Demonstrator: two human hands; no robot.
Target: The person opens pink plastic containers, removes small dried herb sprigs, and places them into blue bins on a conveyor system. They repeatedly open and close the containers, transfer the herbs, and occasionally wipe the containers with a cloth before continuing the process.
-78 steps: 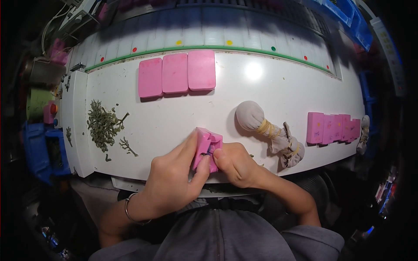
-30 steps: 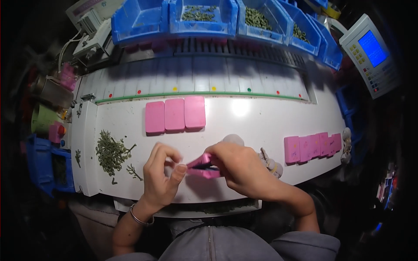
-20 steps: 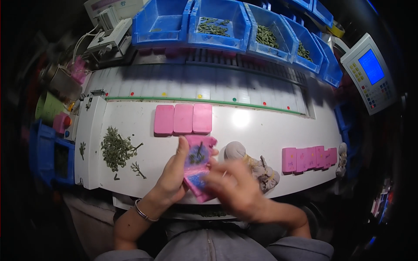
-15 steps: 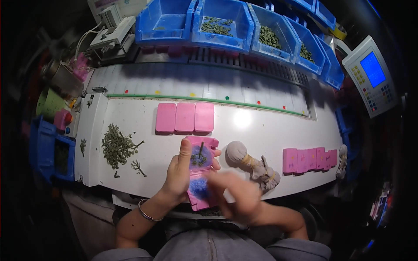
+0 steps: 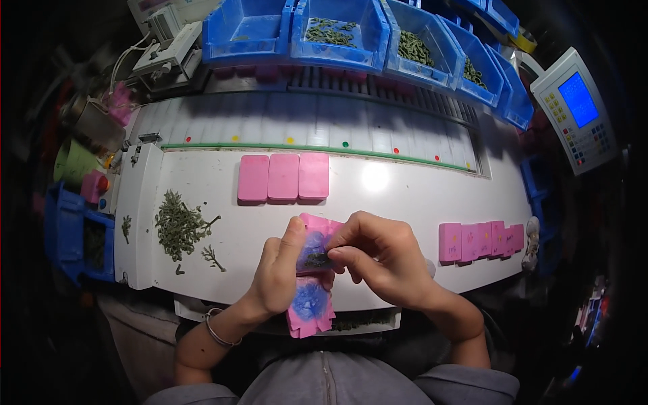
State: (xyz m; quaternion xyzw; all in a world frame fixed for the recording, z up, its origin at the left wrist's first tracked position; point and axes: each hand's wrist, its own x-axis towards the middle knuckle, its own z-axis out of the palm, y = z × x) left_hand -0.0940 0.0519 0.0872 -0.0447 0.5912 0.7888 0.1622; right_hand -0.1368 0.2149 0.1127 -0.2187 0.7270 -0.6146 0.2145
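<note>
My left hand (image 5: 273,273) grips an opened pink rubber mould (image 5: 298,329), thumb along its upper half and fingers behind. Its two blue-tinted inner faces lie one above the other, toward me. A small dark green wax piece (image 5: 314,259) sits in the upper half. At the right edge of that half, thumb and forefinger of my right hand (image 5: 395,260) are pinched together against the green piece. Those fingertips cover part of the mould. Most of a grey cloth pouch (image 5: 430,268) is hidden behind my right hand.
A pile of green pieces (image 5: 177,233) and a loose sprig (image 5: 212,258) lie left. Three pink blocks (image 5: 283,177) stand ahead; a marked pink row (image 5: 474,241) is right. Blue bins (image 5: 341,50) line the back. A control panel (image 5: 574,111) stands far right, a drawer (image 5: 391,318) below.
My right hand, blurred over the lower mould half before, has moved up to the upper half and pinches at the green piece. Its stem, upright before, no longer shows. The mould has tilted slightly.
</note>
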